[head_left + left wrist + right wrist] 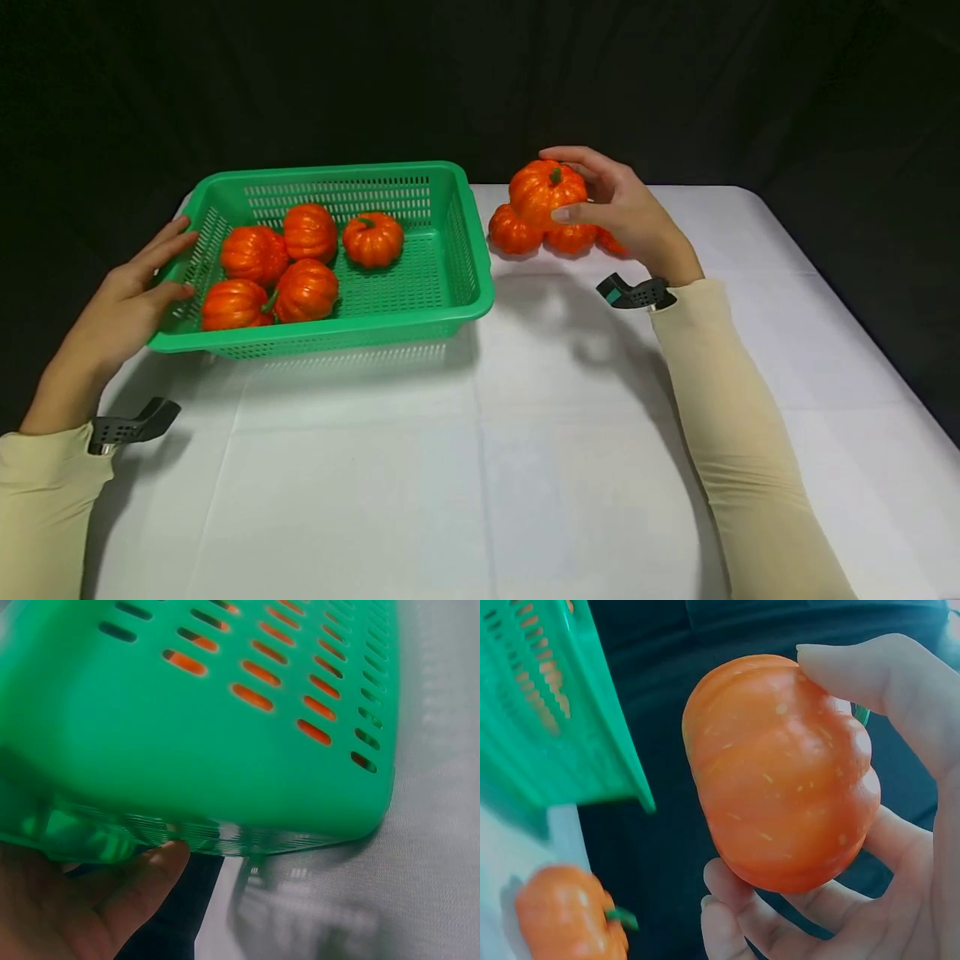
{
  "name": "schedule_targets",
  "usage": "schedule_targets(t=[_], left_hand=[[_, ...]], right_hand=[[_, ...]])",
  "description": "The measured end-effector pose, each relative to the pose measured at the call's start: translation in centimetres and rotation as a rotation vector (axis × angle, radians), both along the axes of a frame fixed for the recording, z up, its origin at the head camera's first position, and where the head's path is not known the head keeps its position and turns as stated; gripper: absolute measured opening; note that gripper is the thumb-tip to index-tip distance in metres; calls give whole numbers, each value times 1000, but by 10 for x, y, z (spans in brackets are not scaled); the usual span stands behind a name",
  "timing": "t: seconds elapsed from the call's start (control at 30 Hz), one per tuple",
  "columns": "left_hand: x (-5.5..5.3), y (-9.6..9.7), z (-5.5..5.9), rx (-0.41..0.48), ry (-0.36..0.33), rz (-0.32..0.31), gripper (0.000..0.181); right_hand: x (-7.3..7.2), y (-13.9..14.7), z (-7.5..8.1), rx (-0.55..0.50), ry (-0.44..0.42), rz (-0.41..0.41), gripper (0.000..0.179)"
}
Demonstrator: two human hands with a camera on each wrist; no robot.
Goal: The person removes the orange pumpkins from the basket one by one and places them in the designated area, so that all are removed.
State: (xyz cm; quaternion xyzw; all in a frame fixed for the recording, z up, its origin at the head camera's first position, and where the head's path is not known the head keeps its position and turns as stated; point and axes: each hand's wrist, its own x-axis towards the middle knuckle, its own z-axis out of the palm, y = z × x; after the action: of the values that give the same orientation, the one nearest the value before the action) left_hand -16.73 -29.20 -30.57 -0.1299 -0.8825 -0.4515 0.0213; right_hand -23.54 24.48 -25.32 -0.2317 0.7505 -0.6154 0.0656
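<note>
My right hand [611, 196] grips a small orange pumpkin [542, 193] with a green stem, thumb on one side and fingers curled round the other. In the right wrist view the ribbed pumpkin [780, 772] fills the grasp. At the left, my left hand [135, 300] lies against the short side of a green plastic basket [390, 321], its fingers fairly straight over the rim. The left wrist view has a fingertip [176, 855] at the basket's outer wall [187, 750]. Several pumpkins [307, 290] sit inside the basket, mostly in its left half.
Right of the basket, more small pumpkins [515, 231] rest on the white tablecloth [360, 500], partly hidden behind the held one and my hand. A black curtain [480, 83] hangs behind the table. Both wrists carry dark camera mounts [637, 293].
</note>
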Motion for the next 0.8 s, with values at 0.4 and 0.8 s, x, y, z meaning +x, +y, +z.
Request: schedule_targets(t=[0.4, 0.8], left_hand=[[0, 1, 0, -19, -4, 14, 55], [-1, 5, 0, -48, -4, 58, 55]], right_hand=[[-13, 53, -9, 59, -6, -237, 59], [-21, 100, -20, -52, -84, -400, 57]])
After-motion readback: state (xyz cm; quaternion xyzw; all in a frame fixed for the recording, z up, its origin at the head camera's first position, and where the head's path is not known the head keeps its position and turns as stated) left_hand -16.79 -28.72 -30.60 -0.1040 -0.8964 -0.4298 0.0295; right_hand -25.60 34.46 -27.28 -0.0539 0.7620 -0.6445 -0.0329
